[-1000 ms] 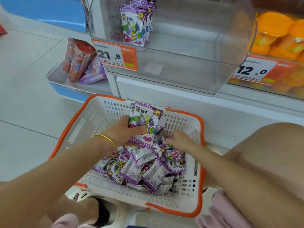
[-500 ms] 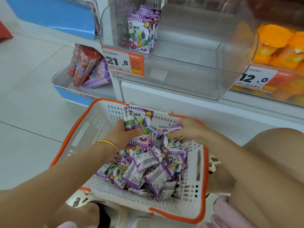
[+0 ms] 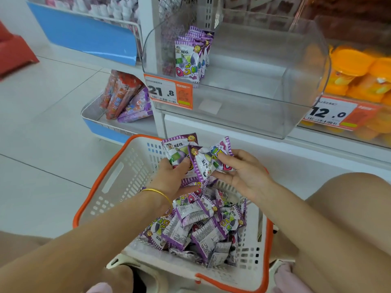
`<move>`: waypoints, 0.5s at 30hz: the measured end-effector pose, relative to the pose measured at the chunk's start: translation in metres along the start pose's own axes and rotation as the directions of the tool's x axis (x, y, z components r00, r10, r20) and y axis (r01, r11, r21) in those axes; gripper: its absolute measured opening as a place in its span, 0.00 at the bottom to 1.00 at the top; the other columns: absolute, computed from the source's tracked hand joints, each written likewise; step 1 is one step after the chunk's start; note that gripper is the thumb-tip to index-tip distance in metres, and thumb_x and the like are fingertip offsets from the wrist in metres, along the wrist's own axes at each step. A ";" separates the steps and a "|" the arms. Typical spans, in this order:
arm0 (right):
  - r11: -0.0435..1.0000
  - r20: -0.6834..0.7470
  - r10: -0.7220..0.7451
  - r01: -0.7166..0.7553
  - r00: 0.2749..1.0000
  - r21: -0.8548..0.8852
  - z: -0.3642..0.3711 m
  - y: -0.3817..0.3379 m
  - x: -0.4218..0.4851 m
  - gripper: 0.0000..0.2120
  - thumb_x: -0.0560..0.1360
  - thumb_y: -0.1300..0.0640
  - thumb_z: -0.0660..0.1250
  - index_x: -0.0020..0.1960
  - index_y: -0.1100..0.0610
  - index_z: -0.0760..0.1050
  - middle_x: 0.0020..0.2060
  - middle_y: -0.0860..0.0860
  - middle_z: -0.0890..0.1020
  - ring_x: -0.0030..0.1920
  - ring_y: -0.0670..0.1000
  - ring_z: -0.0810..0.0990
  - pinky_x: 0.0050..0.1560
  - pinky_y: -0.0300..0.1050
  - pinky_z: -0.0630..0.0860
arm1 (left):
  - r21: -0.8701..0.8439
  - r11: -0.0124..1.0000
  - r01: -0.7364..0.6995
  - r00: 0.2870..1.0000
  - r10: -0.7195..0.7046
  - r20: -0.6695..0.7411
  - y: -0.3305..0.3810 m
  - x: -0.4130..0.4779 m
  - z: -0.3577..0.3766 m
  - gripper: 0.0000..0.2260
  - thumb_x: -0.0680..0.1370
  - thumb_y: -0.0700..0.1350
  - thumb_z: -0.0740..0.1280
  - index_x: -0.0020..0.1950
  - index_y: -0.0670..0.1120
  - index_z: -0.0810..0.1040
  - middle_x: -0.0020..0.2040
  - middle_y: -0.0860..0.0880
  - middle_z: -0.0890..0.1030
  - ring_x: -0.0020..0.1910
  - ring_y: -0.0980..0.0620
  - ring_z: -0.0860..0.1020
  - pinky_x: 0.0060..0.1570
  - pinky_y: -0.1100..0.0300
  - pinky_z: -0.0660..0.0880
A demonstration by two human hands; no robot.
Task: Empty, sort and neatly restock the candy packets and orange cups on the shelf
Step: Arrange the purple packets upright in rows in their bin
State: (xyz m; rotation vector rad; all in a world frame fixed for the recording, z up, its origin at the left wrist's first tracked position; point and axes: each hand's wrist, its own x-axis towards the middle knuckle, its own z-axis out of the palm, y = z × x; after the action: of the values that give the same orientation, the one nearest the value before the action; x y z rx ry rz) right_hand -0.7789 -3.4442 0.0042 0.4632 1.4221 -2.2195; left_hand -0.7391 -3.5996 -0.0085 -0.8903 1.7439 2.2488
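Both are busy: my left hand (image 3: pixel 171 176) curls round an upright packet (image 3: pixel 178 148), and my right hand (image 3: pixel 243 172) pinches a tilted packet (image 3: pixel 208 159) touching it. Below both hands, loose packets (image 3: pixel 201 225) heap in the basket (image 3: pixel 101 180). Beyond my left hand a row of packets (image 3: pixel 188 60) stands in the clear bin (image 3: pixel 243 115); orange cups (image 3: pixel 359 75) lie beyond my right.

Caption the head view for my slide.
Left hand and right hand hold purple candy packets over the filled basket.

I am counting one basket (image 3: pixel 118 182), one clear bin (image 3: pixel 243 115), two price tags (image 3: pixel 168 93), two raised packets (image 3: pixel 179 148); heaped packets (image 3: pixel 201 227) uncountable.
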 end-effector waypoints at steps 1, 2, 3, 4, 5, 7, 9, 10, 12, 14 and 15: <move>1.000 -0.017 -0.029 0.029 0.999 -0.012 -0.001 0.002 0.000 0.06 0.73 0.68 0.68 0.48 0.64 0.73 0.47 0.60 0.79 0.42 0.53 0.82 0.38 0.49 0.83 | -0.009 1.000 -0.010 1.000 0.010 0.005 0.001 -0.002 0.002 0.15 0.78 0.47 0.65 0.60 0.41 0.68 0.63 0.40 0.73 0.52 0.43 0.79 0.34 0.52 0.81; 0.998 -0.032 -0.056 0.055 0.998 -0.032 -0.002 0.004 0.001 0.08 0.73 0.67 0.69 0.50 0.65 0.72 0.50 0.60 0.78 0.42 0.51 0.83 0.40 0.49 0.83 | -0.005 1.000 -0.027 1.000 0.027 0.015 0.003 -0.004 0.005 0.15 0.78 0.48 0.64 0.59 0.41 0.68 0.63 0.41 0.72 0.54 0.44 0.78 0.35 0.51 0.82; 0.995 -0.046 -0.082 0.080 0.996 -0.060 -0.002 0.005 0.001 0.11 0.73 0.67 0.69 0.53 0.65 0.71 0.53 0.61 0.76 0.41 0.49 0.83 0.41 0.49 0.83 | 0.012 0.999 -0.046 0.999 0.046 0.029 0.003 -0.006 0.007 0.14 0.78 0.49 0.64 0.57 0.41 0.68 0.63 0.41 0.71 0.56 0.46 0.77 0.38 0.50 0.82; 0.991 -0.057 -0.105 0.100 0.993 -0.091 -0.002 0.007 0.001 0.13 0.73 0.66 0.69 0.55 0.66 0.71 0.54 0.62 0.74 0.40 0.47 0.84 0.43 0.48 0.83 | 0.036 0.997 -0.066 0.997 0.065 0.045 0.003 -0.006 0.008 0.15 0.78 0.50 0.64 0.56 0.40 0.67 0.63 0.41 0.70 0.56 0.48 0.76 0.41 0.49 0.82; 0.986 -0.061 -0.123 0.116 0.991 -0.116 -0.002 0.008 0.001 0.14 0.73 0.66 0.69 0.57 0.67 0.70 0.54 0.62 0.74 0.39 0.46 0.84 0.44 0.48 0.83 | 0.064 0.994 -0.085 0.995 0.081 0.058 0.003 -0.007 0.008 0.17 0.77 0.51 0.65 0.57 0.40 0.67 0.63 0.42 0.70 0.54 0.50 0.78 0.44 0.48 0.81; 0.978 -0.061 -0.149 0.138 0.987 -0.154 0.000 0.009 0.000 0.13 0.73 0.66 0.69 0.55 0.67 0.71 0.50 0.61 0.73 0.38 0.45 0.84 0.45 0.49 0.83 | 0.105 0.990 -0.100 0.993 0.092 0.075 0.004 -0.007 0.009 0.22 0.75 0.53 0.67 0.61 0.41 0.66 0.62 0.44 0.72 0.44 0.53 0.83 0.49 0.47 0.80; 0.978 -0.053 -0.141 0.131 0.989 -0.162 0.002 0.008 -0.002 0.09 0.74 0.61 0.69 0.49 0.64 0.71 0.47 0.61 0.76 0.41 0.48 0.84 0.46 0.51 0.83 | 0.108 0.989 -0.104 0.992 0.096 0.076 0.005 -0.005 0.009 0.23 0.75 0.50 0.68 0.63 0.41 0.66 0.62 0.44 0.74 0.36 0.55 0.83 0.51 0.46 0.79; 0.982 -0.053 -0.126 0.117 0.991 -0.151 0.003 0.007 -0.003 0.10 0.75 0.58 0.68 0.48 0.63 0.71 0.46 0.61 0.78 0.42 0.50 0.84 0.47 0.53 0.82 | 0.101 0.989 -0.110 0.992 0.103 0.076 0.006 -0.004 0.010 0.22 0.75 0.48 0.68 0.63 0.41 0.66 0.61 0.44 0.75 0.36 0.55 0.83 0.51 0.46 0.79; 0.981 -0.075 -0.116 0.102 0.990 -0.164 0.003 0.006 -0.004 0.15 0.78 0.52 0.65 0.51 0.66 0.71 0.45 0.59 0.82 0.40 0.52 0.84 0.48 0.55 0.82 | 0.085 0.988 -0.128 0.989 0.121 0.079 0.007 -0.003 0.011 0.18 0.77 0.46 0.67 0.62 0.41 0.66 0.60 0.45 0.76 0.38 0.56 0.83 0.49 0.49 0.80; 0.961 -0.103 -0.165 0.137 0.981 -0.238 0.002 0.005 -0.004 0.15 0.79 0.51 0.62 0.51 0.64 0.72 0.41 0.56 0.82 0.36 0.49 0.84 0.46 0.51 0.82 | 0.070 0.988 -0.135 0.989 0.130 0.076 0.008 -0.003 0.013 0.19 0.77 0.46 0.66 0.64 0.41 0.65 0.60 0.46 0.74 0.34 0.59 0.82 0.52 0.47 0.79; 0.950 -0.117 -0.197 0.161 0.973 -0.266 0.002 0.005 -0.004 0.12 0.80 0.51 0.61 0.48 0.61 0.73 0.39 0.54 0.82 0.34 0.46 0.83 0.40 0.45 0.82 | 0.061 0.988 -0.139 0.988 0.135 0.068 0.009 -0.002 0.013 0.19 0.78 0.46 0.65 0.65 0.41 0.65 0.61 0.46 0.73 0.32 0.61 0.81 0.53 0.46 0.78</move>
State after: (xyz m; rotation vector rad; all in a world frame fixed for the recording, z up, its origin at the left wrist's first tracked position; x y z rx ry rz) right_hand -0.7729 -3.4472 0.0030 0.4239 1.8639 -2.1318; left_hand -0.7462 -3.5899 0.0017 -0.6976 1.8921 2.2605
